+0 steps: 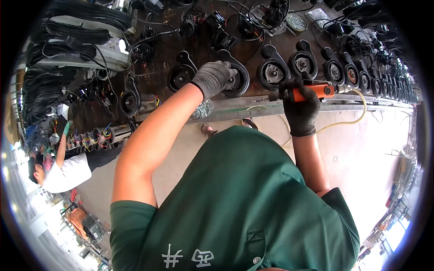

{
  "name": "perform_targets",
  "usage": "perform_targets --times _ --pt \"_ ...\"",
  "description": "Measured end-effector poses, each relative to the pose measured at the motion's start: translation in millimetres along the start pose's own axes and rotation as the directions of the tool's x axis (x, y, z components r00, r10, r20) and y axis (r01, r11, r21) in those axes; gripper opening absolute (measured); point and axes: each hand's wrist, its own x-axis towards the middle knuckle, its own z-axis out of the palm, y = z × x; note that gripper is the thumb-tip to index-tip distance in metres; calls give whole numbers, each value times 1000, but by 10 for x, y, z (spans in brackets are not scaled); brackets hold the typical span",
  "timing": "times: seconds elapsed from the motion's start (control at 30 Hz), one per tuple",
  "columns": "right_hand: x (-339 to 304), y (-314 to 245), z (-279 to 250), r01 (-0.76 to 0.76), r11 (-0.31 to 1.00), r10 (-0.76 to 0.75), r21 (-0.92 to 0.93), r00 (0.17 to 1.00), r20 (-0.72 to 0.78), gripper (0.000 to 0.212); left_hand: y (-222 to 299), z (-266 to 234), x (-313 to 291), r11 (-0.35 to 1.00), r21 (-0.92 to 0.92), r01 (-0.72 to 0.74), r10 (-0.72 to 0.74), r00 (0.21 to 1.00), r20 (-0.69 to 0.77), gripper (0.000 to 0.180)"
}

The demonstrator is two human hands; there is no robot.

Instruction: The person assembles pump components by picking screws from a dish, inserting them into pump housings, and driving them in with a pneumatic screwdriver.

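Note:
My left hand, in a grey knit glove, reaches over a black round housing with a looped arm at the bench's near edge. Its fingers are bent together by the metal centre; whatever they pinch is hidden. A dark-gloved right hand of mine grips an orange air screwdriver lying sideways, its dark nose to the left. From its right end runs a yellowish air hose. Just beyond the tool are two similar housings, one left and one right. Another housing sits left of my left hand.
More housings line the bench edge to the right. A heap of small metal screws lies below my left forearm's wrist. Black cables are piled at the far left. A co-worker in a white top reaches to the bench at left.

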Motion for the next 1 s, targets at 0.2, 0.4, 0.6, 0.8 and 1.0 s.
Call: perform_targets --times 0.2,0.4,0.6,0.8,1.0 --pt "150 25 -68 -16 997 18 -82 1000 24 39 57 63 -34 997 -14 79 -79 997 14 49" --pt "308 119 42 73 987 -51 -142 986 158 47 104 72 -66 969 -113 222 -221 975 21 44" --pt "437 262 161 138 922 -85 -362 984 160 54 214 105 -122 933 -166 319 -321 947 17 41" --pt "549 440 112 410 438 -106 -800 907 407 56 257 148 -129 909 -185 374 -380 925 5 40" --pt "627 673 187 236 797 -89 -555 956 279 45 213 174 -141 905 -225 361 -372 928 -6 40"
